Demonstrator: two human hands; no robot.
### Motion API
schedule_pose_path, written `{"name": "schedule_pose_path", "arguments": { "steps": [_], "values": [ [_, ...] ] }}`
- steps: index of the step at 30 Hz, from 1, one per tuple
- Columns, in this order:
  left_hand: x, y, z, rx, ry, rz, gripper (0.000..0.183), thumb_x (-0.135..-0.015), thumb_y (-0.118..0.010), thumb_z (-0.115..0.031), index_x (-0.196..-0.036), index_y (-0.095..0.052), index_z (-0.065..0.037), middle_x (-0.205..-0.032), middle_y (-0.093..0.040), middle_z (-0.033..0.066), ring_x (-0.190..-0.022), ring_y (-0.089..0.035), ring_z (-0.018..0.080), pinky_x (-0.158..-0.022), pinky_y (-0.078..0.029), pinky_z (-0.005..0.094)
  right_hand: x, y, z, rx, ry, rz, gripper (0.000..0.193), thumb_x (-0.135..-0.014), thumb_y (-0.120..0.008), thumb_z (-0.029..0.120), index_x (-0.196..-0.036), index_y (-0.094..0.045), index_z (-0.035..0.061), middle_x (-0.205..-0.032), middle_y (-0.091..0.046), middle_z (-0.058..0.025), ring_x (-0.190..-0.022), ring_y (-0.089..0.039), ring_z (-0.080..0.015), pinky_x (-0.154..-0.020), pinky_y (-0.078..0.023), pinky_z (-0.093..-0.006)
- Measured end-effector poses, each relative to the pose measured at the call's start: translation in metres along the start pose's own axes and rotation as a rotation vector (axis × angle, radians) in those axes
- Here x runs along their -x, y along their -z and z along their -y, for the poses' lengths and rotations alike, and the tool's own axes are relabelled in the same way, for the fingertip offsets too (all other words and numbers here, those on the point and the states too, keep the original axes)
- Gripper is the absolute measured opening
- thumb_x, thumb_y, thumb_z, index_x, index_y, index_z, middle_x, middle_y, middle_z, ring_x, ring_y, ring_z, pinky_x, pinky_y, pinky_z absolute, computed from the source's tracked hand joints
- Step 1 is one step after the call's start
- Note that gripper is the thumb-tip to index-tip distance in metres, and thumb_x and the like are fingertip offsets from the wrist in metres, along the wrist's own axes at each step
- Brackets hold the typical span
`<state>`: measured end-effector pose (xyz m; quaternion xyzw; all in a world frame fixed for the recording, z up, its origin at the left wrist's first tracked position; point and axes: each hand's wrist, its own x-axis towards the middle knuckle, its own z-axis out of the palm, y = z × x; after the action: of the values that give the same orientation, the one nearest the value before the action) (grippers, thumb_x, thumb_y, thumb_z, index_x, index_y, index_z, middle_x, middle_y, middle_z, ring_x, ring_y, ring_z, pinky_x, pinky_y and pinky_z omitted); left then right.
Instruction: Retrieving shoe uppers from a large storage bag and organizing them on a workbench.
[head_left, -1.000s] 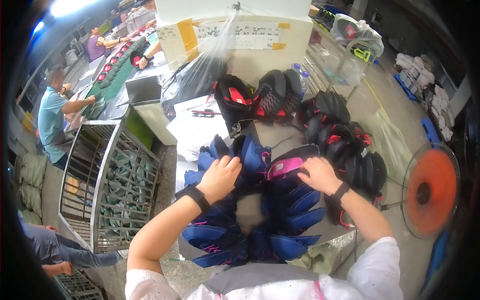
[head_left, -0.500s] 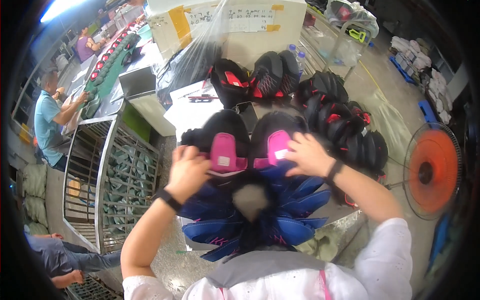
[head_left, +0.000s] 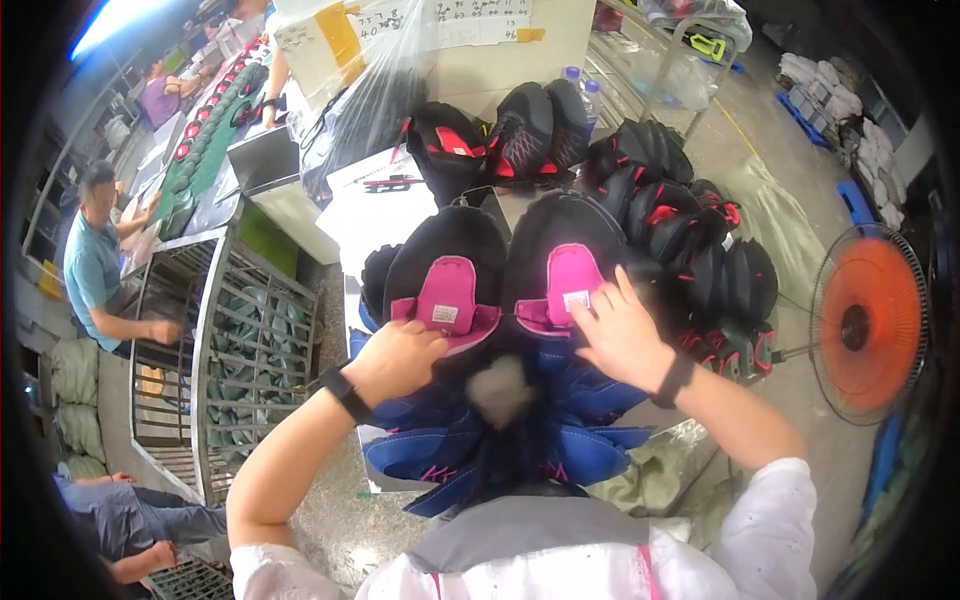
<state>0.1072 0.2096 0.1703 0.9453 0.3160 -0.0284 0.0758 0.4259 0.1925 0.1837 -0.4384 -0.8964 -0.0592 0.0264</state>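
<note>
Beyond the blue uppers, we see two black uppers with pink tongues — right grip spread on one, left grip touching another, closure unclear.

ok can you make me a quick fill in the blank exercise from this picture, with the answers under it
1. The left hand touches a rounded black shoe upper whose white label sits on a ____ panel.
2. The round, wire-caged fan on the right is mostly ____ in colour.
3. The grey metal barred cage stands on the person's ____ side.
4. A dark band is worn on each of the person's own ____.

Missing words: pink; orange; left; wrists
</note>
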Motion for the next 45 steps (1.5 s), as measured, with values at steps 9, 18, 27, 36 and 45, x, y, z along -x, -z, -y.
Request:
{"name": "schedule_pose_path", "arguments": {
  "steps": [9, 18, 27, 36, 45],
  "values": [
    [-0.044, -0.03, -0.012, -0.108, 0.283, -0.052, 0.021, -0.085, -0.049, -0.025, -0.08, -0.056, -0.006, -0.069, -0.061, 0.008, -0.072, -0.062, 0.0243, -0.059, -0.049, 0.0373, -0.118, -0.081, 0.069, -0.088, -0.039, 0.177, 0.028, -0.074, -0.055, 0.026, -0.094, -0.066, 0.0085, -0.093, -0.063, -0.0106, -0.094, -0.055, -0.0276, -0.075, -0.045, -0.048],
    [-0.028, -0.048, -0.022, -0.078, 0.541, 0.083, 0.055, -0.073, -0.058, -0.046, -0.106, -0.056, -0.001, -0.108, -0.058, 0.0145, -0.102, -0.056, 0.0211, -0.072, -0.049, 0.0374, -0.089, -0.06, 0.038, -1.412, -0.347, 0.412, 0.028, -0.08, -0.06, 0.02, -0.059, -0.057, 0.0009, -0.051, -0.046, 0.0004, -0.045, -0.036, -0.0068, -0.042, -0.027, -0.0272],
    [-0.034, -0.033, -0.056, 0.125, 0.483, 0.049, 0.043, -0.072, -0.063, -0.037, -0.11, -0.06, -0.017, -0.1, -0.06, 0.0136, -0.097, -0.057, 0.0266, -0.074, -0.046, 0.045, -0.031, -0.031, 0.039, -1.081, 0.149, -0.074, 0.019, -0.079, -0.058, 0.015, -0.065, -0.053, 0.0029, -0.065, -0.05, -0.0045, -0.067, -0.046, -0.0195, -0.062, -0.037, -0.0318],
    [-0.035, -0.034, -0.037, 0.567, 0.483, -0.335, 0.023, -0.072, -0.063, -0.024, -0.086, -0.059, -0.007, -0.075, -0.062, 0.0152, -0.074, -0.061, 0.0333, -0.065, -0.047, 0.0424, -0.039, -0.032, 0.041, -1.138, -0.113, -0.039, 0.02, -0.078, -0.061, 0.023, -0.076, -0.055, 0.0038, -0.064, -0.051, -0.0035, -0.057, -0.049, -0.0157, -0.053, -0.039, -0.0302],
    [-0.031, -0.032, -0.037, 0.69, 0.405, -0.381, 0.028, -0.077, -0.061, -0.031, -0.095, -0.059, -0.01, -0.084, -0.063, 0.0123, -0.079, -0.061, 0.0305, -0.068, -0.048, 0.04, -0.058, -0.034, 0.065, -0.877, -0.034, -0.139, 0.019, -0.082, -0.056, 0.022, -0.075, -0.059, 0.0047, -0.072, -0.056, -0.0137, -0.07, -0.056, -0.0325, -0.06, -0.043, -0.0393]
  ]
}}
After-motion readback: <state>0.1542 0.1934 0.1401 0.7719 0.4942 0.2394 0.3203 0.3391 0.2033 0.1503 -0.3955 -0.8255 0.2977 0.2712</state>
